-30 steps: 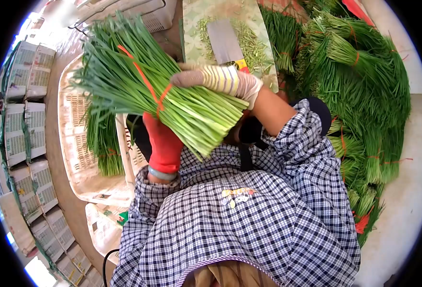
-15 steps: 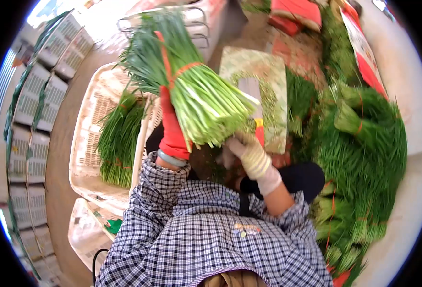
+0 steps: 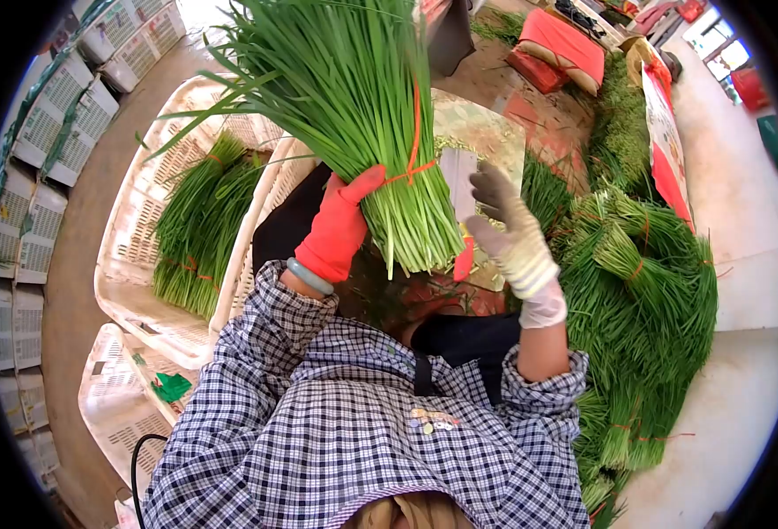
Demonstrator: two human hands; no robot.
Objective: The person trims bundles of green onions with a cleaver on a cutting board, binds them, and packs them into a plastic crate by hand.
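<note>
My left hand (image 3: pixel 336 229), in a red glove, is closed around a large bundle of garlic chives (image 3: pixel 345 97). A red tie (image 3: pixel 411 172) circles the bundle near its pale cut ends, and the leaves fan upward past the top of the view. To the right of those stems, apart from them, my right hand (image 3: pixel 514 234) wears a pale glove with dark fingertips; its fingers are spread and hold nothing. Behind it lies a knife (image 3: pixel 457 176) with a wide blade and a red handle, on a cutting board (image 3: pixel 499 132) strewn with trimmings. The bundle hides part of the board.
At left, a white plastic crate (image 3: pixel 115 256) contains tied chive bundles (image 3: pixel 204 229); another crate (image 3: pixel 102 379) sits below it. A big heap of chives (image 3: pixel 644 326) lies along the right. Stacked crates (image 3: pixel 54 115) line the far left. A red padded item (image 3: pixel 561 53) is behind the board.
The bundle has swung more upright, its leaves rising closer to the camera. My right hand has left the cut ends, moving right and up, with its fingers now spread.
</note>
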